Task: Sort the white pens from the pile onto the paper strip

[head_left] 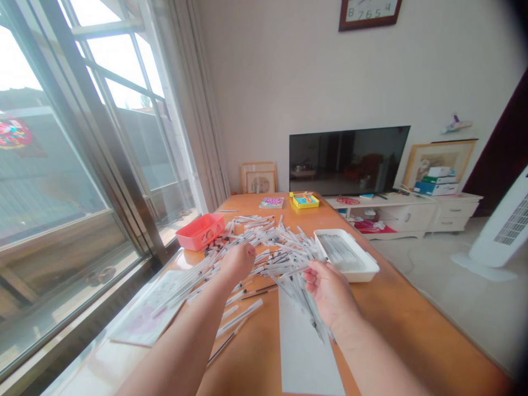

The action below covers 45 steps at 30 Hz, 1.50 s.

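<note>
Pens with clear, whitish barrels lie in a wide loose heap (264, 234) across the table. My left hand (238, 260) is over the near-left part of the heap, its fingers curled closed; what they hold, if anything, is hidden. My right hand (328, 289) is closed, thumb and fingers pinching a pen (293, 271) that points left. Below it, a bunch of pens (305, 308) lies on a white sheet of paper (307, 363). Just beyond my right hand stands a white tray (363, 270) holding a layer of pens lined up together.
A red plastic basket (212, 234) stands on the left, with dark pen caps beside it. A booklet (144, 313) lies near left. At the far end are a colourful book (271, 203) and a yellow box (306, 204). A window (111, 110) runs along the left.
</note>
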Tool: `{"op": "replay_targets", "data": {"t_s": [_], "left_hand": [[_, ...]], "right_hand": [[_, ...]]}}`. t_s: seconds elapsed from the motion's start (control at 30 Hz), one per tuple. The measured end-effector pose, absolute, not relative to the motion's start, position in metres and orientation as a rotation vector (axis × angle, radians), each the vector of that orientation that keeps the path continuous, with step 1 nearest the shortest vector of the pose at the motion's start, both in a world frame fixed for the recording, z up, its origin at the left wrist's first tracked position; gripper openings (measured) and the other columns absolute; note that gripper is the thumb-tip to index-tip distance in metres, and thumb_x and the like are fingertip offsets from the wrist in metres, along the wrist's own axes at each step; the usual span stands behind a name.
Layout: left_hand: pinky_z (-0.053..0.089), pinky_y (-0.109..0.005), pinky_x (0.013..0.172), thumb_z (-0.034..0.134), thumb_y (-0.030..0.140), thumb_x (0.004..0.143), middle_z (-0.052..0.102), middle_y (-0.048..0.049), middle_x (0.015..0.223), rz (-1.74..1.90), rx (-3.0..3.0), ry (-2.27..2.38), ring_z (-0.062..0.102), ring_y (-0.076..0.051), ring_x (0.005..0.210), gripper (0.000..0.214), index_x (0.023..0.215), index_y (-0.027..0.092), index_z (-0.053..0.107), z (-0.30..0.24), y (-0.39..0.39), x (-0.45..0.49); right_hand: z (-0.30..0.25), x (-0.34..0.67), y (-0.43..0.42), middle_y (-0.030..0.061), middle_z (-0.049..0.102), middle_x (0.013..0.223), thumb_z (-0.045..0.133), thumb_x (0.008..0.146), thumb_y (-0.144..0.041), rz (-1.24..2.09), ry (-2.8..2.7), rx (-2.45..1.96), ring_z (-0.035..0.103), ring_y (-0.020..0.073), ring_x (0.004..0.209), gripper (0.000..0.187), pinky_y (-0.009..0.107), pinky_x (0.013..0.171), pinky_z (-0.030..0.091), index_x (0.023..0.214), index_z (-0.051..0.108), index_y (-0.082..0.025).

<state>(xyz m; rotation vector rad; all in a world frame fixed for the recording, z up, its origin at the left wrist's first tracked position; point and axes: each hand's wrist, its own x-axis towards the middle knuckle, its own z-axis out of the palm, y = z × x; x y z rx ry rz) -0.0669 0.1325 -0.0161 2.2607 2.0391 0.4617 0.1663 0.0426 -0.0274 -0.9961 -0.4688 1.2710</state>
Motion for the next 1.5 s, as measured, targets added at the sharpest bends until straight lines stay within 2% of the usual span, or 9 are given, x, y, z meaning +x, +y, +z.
{"op": "replay_targets", "data": {"t_s": [0.1,0.33,0.53,0.63,0.9,1.03,1.23,1.4,1.5], "left_hand": [[0.049,-0.035,0.079,0.045,0.027,0.093,0.073,-0.0131,0.1,0.441,2.298,2.076,0.067,-0.027,0.096,0.031,0.107,0.023,0.072,-0.018,0.158,-0.054],[0.044,-0.04,0.095,0.048,0.02,0.089,0.066,-0.0129,0.111,0.366,2.527,2.018,0.055,-0.03,0.114,0.034,0.108,0.027,0.075,-0.029,0.201,-0.04],[0.039,-0.045,0.101,0.054,0.028,0.089,0.062,-0.0121,0.115,0.294,2.615,1.979,0.048,-0.031,0.119,0.03,0.109,0.03,0.076,-0.037,0.223,-0.035],[0.036,-0.046,0.103,0.06,0.035,0.086,0.061,-0.0114,0.116,0.277,2.634,1.965,0.046,-0.032,0.12,0.026,0.105,0.029,0.077,-0.039,0.229,-0.033],[0.034,-0.048,0.104,0.061,0.028,0.081,0.061,-0.0129,0.116,0.27,2.643,1.907,0.044,-0.033,0.121,0.017,0.09,0.023,0.075,-0.035,0.231,-0.032],[0.035,-0.047,0.104,0.056,0.025,0.085,0.062,-0.015,0.115,0.381,2.586,1.892,0.046,-0.033,0.122,0.017,0.091,0.018,0.07,-0.028,0.221,-0.034],[0.047,-0.037,0.079,0.045,0.024,0.092,0.068,-0.0115,0.093,0.616,2.364,1.825,0.062,-0.025,0.088,0.022,0.101,0.016,0.062,-0.005,0.183,-0.04],[0.045,-0.025,0.066,0.045,0.033,0.093,0.068,-0.004,0.085,0.802,2.163,1.604,0.061,-0.015,0.073,0.023,0.099,0.017,0.061,0.009,0.124,-0.041],[0.04,-0.023,0.059,0.059,0.044,0.088,0.064,-0.0025,0.078,1.022,1.579,1.215,0.053,-0.012,0.064,0.03,0.096,0.016,0.063,0.011,0.088,-0.043]], "right_hand": [[-0.026,0.168,0.044,0.0025,0.066,0.075,0.079,0.068,-0.032,1.266,-0.438,-0.982,0.058,0.0115,0.066,0.025,0.017,0.05,0.044,0.081,0.064,-0.017],[-0.021,0.169,0.044,0.0017,0.064,0.074,0.078,0.069,-0.03,1.272,-0.394,-0.965,0.055,0.0104,0.064,0.024,0.017,0.049,0.042,0.081,0.062,-0.017],[-0.022,0.166,0.043,0.0017,0.063,0.074,0.077,0.071,-0.031,1.267,-0.408,-0.954,0.055,0.0107,0.063,0.022,0.017,0.049,0.041,0.08,0.063,-0.017],[-0.021,0.165,0.043,0.0014,0.063,0.072,0.077,0.07,-0.031,1.263,-0.414,-0.947,0.055,0.0111,0.063,0.022,0.018,0.049,0.041,0.08,0.062,-0.017],[-0.021,0.165,0.043,0.0007,0.063,0.07,0.077,0.07,-0.032,1.245,-0.414,-0.956,0.055,0.011,0.062,0.023,0.018,0.048,0.04,0.079,0.062,-0.017],[-0.023,0.167,0.044,0.0,0.062,0.068,0.077,0.069,-0.031,1.243,-0.398,-0.955,0.055,0.0102,0.061,0.023,0.017,0.047,0.039,0.078,0.062,-0.017],[-0.023,0.17,0.045,0.0005,0.067,0.074,0.078,0.07,-0.033,1.229,-0.421,-0.957,0.059,0.0103,0.063,0.023,0.017,0.05,0.043,0.08,0.063,-0.018],[-0.019,0.17,0.042,0.0029,0.073,0.082,0.079,0.07,-0.032,1.214,-0.45,-0.958,0.064,0.0119,0.067,0.027,0.018,0.052,0.047,0.087,0.063,-0.019],[-0.014,0.17,0.039,0.006,0.075,0.086,0.079,0.07,-0.031,1.246,-0.461,-0.908,0.067,0.0143,0.072,0.027,0.019,0.055,0.051,0.088,0.063,-0.018]]}}
